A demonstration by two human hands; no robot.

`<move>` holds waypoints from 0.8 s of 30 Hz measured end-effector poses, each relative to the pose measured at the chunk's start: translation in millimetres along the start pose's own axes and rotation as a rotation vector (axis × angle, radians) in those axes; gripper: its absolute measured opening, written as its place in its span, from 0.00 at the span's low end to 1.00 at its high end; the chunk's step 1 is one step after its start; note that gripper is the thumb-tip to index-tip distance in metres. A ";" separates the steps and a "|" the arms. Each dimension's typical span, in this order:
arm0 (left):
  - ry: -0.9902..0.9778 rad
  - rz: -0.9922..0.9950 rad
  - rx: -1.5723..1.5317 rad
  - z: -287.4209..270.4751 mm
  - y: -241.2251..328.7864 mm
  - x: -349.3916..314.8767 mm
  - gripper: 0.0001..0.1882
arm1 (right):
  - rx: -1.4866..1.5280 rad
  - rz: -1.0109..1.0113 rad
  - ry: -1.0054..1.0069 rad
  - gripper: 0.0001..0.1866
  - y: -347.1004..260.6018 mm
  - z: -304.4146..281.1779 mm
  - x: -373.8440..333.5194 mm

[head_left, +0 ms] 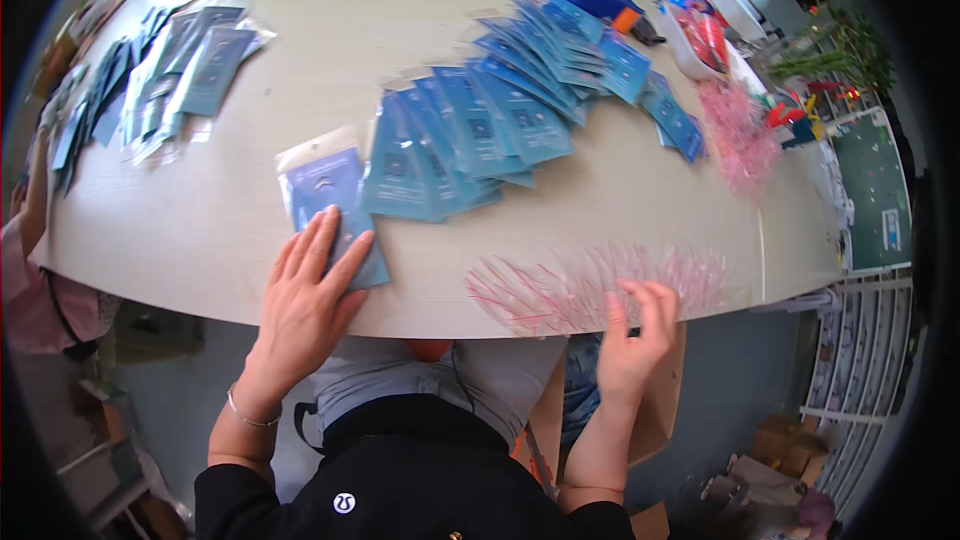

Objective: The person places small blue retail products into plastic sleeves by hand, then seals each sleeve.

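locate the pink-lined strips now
In the head view, the pink-lined strips lie right of centre along the table's near edge, by the right hand.

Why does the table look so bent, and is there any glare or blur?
In the head view, fisheye distortion likely bows the table edge, and the rim goes black; glare whitens the upper-left; the thin pink-and-clear strips by the right hand look soft.

Fairly bright, even light covers the table (200, 230), with white glare on the table's far left part and pale sheen on the plastic packets (520, 120) atop it. Right of the table, shelves (868, 330) curve and soften toward blackness; beneath it, the floor (725, 380) lies dimmer
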State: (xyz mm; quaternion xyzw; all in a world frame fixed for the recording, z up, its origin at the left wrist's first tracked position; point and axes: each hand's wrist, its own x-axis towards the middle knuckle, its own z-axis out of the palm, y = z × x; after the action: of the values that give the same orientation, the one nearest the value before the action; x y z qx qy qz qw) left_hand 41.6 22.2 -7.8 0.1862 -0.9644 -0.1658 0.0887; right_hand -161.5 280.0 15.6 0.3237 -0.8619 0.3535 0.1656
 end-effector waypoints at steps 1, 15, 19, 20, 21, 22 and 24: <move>-0.007 0.009 -0.021 1.4 -2.2 -2.7 0.33 | 0.118 -0.071 -0.142 0.14 -19.0 22.0 -5.2; 0.046 -0.014 -0.254 -3.7 -11.5 -4.9 0.15 | 0.352 -0.560 -0.548 0.14 -84.6 114.1 11.1; 0.016 0.038 -0.199 -6.8 -17.3 -5.6 0.13 | 0.300 -0.626 -0.493 0.09 -82.9 114.9 7.6; -0.002 0.077 -0.218 -8.5 -20.9 -6.3 0.14 | 0.290 -0.611 -0.479 0.08 -82.2 115.5 5.9; -0.021 0.117 -0.236 -10.6 -24.0 -8.5 0.16 | 0.297 -0.611 -0.482 0.08 -82.6 115.6 4.8; -0.024 0.113 -0.234 -13.3 -26.9 -11.7 0.16 | 0.297 -0.534 -0.515 0.07 -82.6 115.6 4.1; -0.097 0.110 -0.301 -19.2 -32.5 -19.9 0.20 | 0.302 -0.453 -0.548 0.06 -82.8 114.5 2.9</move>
State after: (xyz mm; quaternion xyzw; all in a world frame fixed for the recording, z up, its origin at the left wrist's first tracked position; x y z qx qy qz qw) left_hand 75.0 -4.0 -3.6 0.1095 -0.9406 -0.3119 0.0778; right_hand -114.2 151.9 -20.9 0.6090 -0.7192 0.3313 -0.0465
